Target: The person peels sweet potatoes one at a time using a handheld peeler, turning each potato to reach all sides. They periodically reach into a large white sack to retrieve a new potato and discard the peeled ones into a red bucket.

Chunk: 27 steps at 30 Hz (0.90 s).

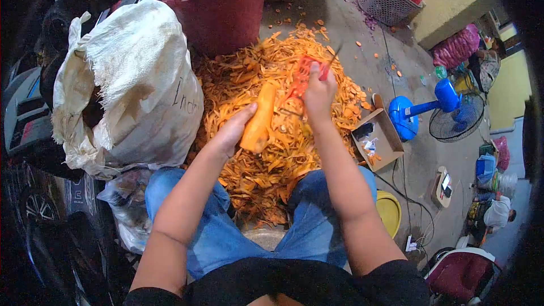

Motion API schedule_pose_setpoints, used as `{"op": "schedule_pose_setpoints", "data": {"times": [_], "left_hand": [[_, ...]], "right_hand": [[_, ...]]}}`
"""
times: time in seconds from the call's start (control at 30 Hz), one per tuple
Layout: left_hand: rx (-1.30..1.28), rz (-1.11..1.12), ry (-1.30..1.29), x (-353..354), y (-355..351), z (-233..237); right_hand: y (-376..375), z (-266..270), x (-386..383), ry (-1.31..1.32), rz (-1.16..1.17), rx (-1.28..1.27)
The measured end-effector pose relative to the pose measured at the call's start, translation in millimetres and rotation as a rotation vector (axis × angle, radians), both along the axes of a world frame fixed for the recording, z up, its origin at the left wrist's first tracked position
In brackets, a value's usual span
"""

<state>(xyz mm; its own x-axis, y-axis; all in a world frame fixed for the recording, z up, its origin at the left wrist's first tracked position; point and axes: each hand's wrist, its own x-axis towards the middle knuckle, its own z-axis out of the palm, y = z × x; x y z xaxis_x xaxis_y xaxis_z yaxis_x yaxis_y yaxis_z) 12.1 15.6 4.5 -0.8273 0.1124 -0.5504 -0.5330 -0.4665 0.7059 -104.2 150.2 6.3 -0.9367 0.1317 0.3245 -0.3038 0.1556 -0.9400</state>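
Note:
A peeled orange carrot (pixel 260 119) is in my left hand (pixel 231 136), tilted upward, its fingers closed round the lower side. My right hand (pixel 321 93) is closed on a red peeler (pixel 303 76), blurred by motion, with a thin dark part sticking out at the upper right. The peeler is to the right of the carrot and apart from it. Below both hands spreads a large heap of carrot peelings (pixel 277 158), reaching down between my knees.
A white woven sack (pixel 141 79) stands at the left and a dark red tub (pixel 209 11) behind the heap. To the right are a cardboard box (pixel 388 136), a blue fan (pixel 419 110), cables and a yellow basin (pixel 390 212). Another person (pixel 496 215) is far right.

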Motion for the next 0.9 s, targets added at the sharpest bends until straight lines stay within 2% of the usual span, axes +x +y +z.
{"op": "schedule_pose_setpoints", "data": {"times": [0.03, 0.1, 0.13, 0.17, 0.2, 0.23, 0.27, 0.33, 0.43, 0.5, 0.57, 0.73, 0.8, 0.83, 0.87, 0.9], "left_hand": [[-0.013, 0.036, 0.026, -0.6, -0.4, 0.6], [-0.024, 0.072, 0.054, -0.9, 0.8, 3.4], [-0.137, 0.046, 0.109, -0.4, 2.7, 6.4], [-0.251, 0.018, 0.163, -0.3, 3.8, 8.2], [-0.255, 0.018, 0.166, -2.1, -0.1, 3.9], [-0.597, -0.056, 0.260, -4.0, -7.5, -5.3], [-0.940, -0.132, 0.350, -6.1, -12.3, -11.1], [-0.897, -0.098, 0.311, -8.5, -14.9, -6.1], [-0.907, -0.026, 0.320, -8.6, -15.4, -4.8], [-0.915, -0.130, 0.270, -8.6, -12.4, 3.2], [-0.884, -0.115, 0.303, -8.4, -10.4, 1.5], [-0.900, -0.120, 0.420, -5.9, -10.2, 4.9], [-0.887, -0.221, 0.385, -2.3, -8.6, 17.7], [-0.887, -0.221, 0.385, 0.8, -5.3, 21.3], [-0.962, -0.279, 0.624, 4.8, -0.5, 24.4], [-1.028, -0.340, 0.867, 7.7, 2.6, 26.4]], "right_hand": [[3.0, 1.1, -2.5, 0.000, 0.000, 0.001], [8.1, 8.4, -5.9, -0.086, -0.048, -0.211], [9.4, 20.2, -2.3, -0.086, -0.048, -0.210], [11.5, 34.7, 3.7, -0.140, 0.127, 0.029], [13.0, 43.6, 6.0, -0.189, 0.302, 0.267], [11.9, 32.6, 0.9, -0.174, 0.396, 0.402], [14.8, 24.3, -0.2, -0.173, 0.397, 0.401], [14.5, 26.5, 9.1, -0.057, 0.571, 0.866], [11.7, 15.2, 12.3, -0.058, 0.635, 0.912], [9.9, 11.0, 12.3, -0.038, 0.636, 0.971], [8.1, 11.2, 14.3, -0.059, 0.668, 1.055], [8.6, 6.5, 13.4, -0.028, 0.674, 1.027], [9.4, 1.3, 8.9, -0.011, 0.678, 0.982], [8.6, -0.3, 5.6, -0.152, 0.621, 1.096], [7.8, -3.4, 3.0, -0.296, 0.558, 1.204], [9.5, -17.8, 0.6, -0.299, 0.556, 1.201]]}}
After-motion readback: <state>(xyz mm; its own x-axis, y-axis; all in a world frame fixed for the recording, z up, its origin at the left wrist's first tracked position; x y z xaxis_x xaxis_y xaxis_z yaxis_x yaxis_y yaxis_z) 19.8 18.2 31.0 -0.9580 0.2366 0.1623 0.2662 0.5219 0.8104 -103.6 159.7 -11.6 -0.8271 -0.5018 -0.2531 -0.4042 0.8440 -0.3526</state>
